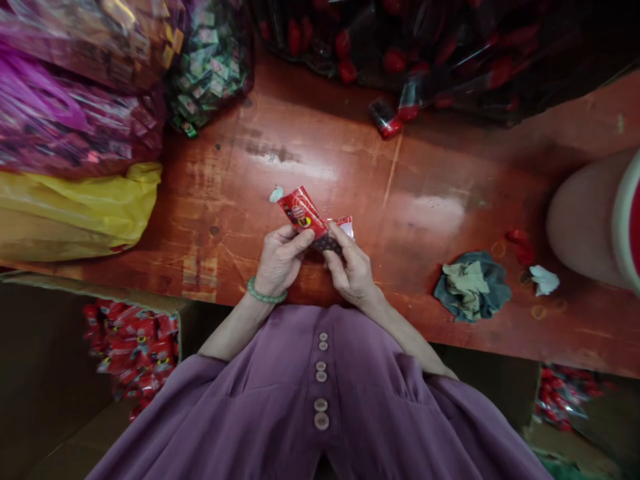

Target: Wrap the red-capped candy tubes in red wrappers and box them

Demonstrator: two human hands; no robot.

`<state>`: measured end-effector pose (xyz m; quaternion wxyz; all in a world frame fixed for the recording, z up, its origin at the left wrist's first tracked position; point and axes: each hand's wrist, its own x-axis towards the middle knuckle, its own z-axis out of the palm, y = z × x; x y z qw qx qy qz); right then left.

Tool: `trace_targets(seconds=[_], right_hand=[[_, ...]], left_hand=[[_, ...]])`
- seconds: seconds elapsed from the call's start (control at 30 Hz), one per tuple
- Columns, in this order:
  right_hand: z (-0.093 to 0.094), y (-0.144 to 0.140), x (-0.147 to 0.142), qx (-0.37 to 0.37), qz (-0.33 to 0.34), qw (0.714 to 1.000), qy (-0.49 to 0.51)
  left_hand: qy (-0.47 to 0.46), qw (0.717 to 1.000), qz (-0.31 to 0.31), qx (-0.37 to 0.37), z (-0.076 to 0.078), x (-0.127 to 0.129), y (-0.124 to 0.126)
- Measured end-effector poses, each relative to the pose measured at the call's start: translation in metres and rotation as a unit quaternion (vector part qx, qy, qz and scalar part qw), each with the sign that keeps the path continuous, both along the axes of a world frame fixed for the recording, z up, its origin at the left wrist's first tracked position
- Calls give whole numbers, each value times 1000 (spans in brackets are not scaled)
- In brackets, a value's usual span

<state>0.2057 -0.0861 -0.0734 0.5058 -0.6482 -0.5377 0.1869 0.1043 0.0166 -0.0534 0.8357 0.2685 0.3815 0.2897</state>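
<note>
My left hand [283, 257], with a green bead bracelet [267, 291] at its wrist, pinches a shiny red printed packet [303, 210] between thumb and fingers. The packet tilts up toward the left. At its lower right end shows a dark, dotted part [326, 244]; I cannot tell whether it belongs to the packet or sits in it. My right hand [353, 270] is closed on this dark end, with the forefinger and thumb on it. Behind the right fingers peeks a red and white printed piece [346, 225], mostly hidden.
Bags of small packs [207, 67] and a yellow bag [100, 210] lie left on the red table [240, 220]. Red-capped dark containers [385, 119] are piled at the back. Rightward are a crumpled cloth [470, 287] and a bucket [585, 220]. Boxes of red packets [137, 343] stand below.
</note>
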Motion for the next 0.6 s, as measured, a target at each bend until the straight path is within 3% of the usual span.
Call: trace_targets(seconds=[0.1, 0.2, 0.3, 0.43, 0.6], right_hand=[[1, 1, -2, -11, -3, 997, 78], [1, 2, -6, -60, -4, 974, 216], [2, 4, -7, -80, -4, 959, 272], [4, 4, -5, -80, -5, 975, 208], [-2, 4, -1, -13, 10, 1000, -17]], left_hand=[[-10, 1000, -11, 15, -2, -1, -1], [-13, 999, -29, 35, -4, -3, 1], [-22, 998, -41, 37, -3, -5, 3], [-39, 998, -30, 34, -2, -7, 3], [-12, 1000, -12, 9, -6, -3, 1]])
